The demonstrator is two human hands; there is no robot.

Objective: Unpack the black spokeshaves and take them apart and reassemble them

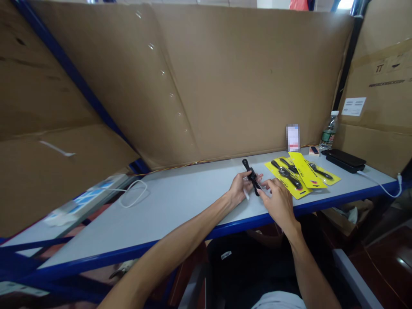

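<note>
A black two-handled tool that looks like a spokeshave (pixel 246 165) is held tilted just above the table, near its front edge. My left hand (pixel 238 188) is closed around its middle from the left. At the tool's lower end, the fingers of my right hand (pixel 277 201) are curled and pinch the handle. A thin whitish strip (pixel 246 194) shows beneath my left fingers; what it is, I cannot tell. Right of my hands lie yellow cards (pixel 302 195) bearing similar black spokeshaves (pixel 291 178). Another yellow card (pixel 306 171) lies across them.
A phone (pixel 292 138) leans against the cardboard wall (pixel 225 86). Behind the cards stand a small box (pixel 313 151) and a water bottle (pixel 328 131). A black case (pixel 344 160) with a white cable is at right. Another white cable (pixel 133 195) loops on the left of the table (pixel 180 201).
</note>
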